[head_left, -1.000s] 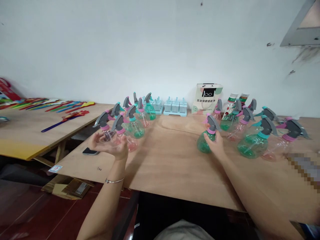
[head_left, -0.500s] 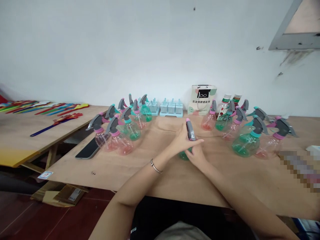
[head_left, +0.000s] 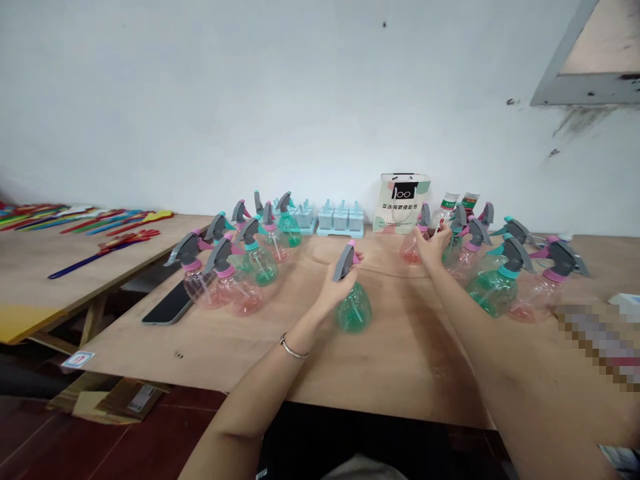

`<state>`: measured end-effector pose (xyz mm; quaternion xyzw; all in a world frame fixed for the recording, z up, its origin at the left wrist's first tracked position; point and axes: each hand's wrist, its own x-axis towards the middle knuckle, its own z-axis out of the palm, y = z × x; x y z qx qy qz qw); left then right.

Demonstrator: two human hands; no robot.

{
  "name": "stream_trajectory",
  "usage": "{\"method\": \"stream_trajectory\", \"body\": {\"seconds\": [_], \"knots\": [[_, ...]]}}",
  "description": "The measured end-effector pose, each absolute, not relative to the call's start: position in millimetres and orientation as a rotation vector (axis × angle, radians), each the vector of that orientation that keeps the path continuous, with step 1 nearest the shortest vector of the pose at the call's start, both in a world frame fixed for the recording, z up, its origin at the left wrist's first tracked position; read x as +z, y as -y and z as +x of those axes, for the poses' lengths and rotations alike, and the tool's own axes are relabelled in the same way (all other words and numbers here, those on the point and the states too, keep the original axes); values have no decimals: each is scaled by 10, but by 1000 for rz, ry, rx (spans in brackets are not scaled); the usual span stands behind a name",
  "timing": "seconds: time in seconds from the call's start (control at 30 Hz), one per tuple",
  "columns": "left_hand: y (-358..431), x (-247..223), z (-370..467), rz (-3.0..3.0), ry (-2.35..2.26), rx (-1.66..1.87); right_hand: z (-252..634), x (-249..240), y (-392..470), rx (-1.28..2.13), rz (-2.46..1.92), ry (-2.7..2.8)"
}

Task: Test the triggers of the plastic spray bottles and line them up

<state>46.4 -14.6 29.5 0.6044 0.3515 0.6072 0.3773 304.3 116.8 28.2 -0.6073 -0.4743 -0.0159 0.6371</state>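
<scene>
Clasping round green plastic spray bottle [head_left: 354, 313] by neck in left hand [head_left: 334, 288], between side clusters of spray bottles [head_left: 240, 297]. Curling right hand [head_left: 430, 247] at neck of round pink plastic bottle [head_left: 410, 253]; cannot tell if gripping, nor share done or left.

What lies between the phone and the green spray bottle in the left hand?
Two pink-collared spray bottles, then tabletop, bare where the left arm does not hide it, as the head view shows.

The left hand [head_left: 339, 283] is holding a round green see-through spray bottle [head_left: 355, 310] over the brown wooden desk [head_left: 300, 360]. The right hand [head_left: 433, 245] is reaching to a round pink see-through spray bottle [head_left: 411, 249].
</scene>
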Motion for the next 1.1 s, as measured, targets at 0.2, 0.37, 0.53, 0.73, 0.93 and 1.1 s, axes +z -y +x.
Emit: {"method": "stream_trajectory", "body": {"seconds": [0.2,0.37,0.53,0.73,0.93,1.1], "knots": [[240,350,415,1629,-829,1486,3152,349,-1554,206,-1497,1137],[268,422,365,1525,-837,1461,3117,287,-1292,272,-1381,1334],[299,519,309,1470,-744,1371,3060,82,-641,491,-1274,1471],[307,618,342,1356,-569,1290,3009,-56,-23,527,-1079,1600],[326,668,424,1267,-488,1230,2954,-38,46,511,-1067,1572],[317,648,446,1247,-463,1208,2953,-44,75,555,-1046,1579]]}}
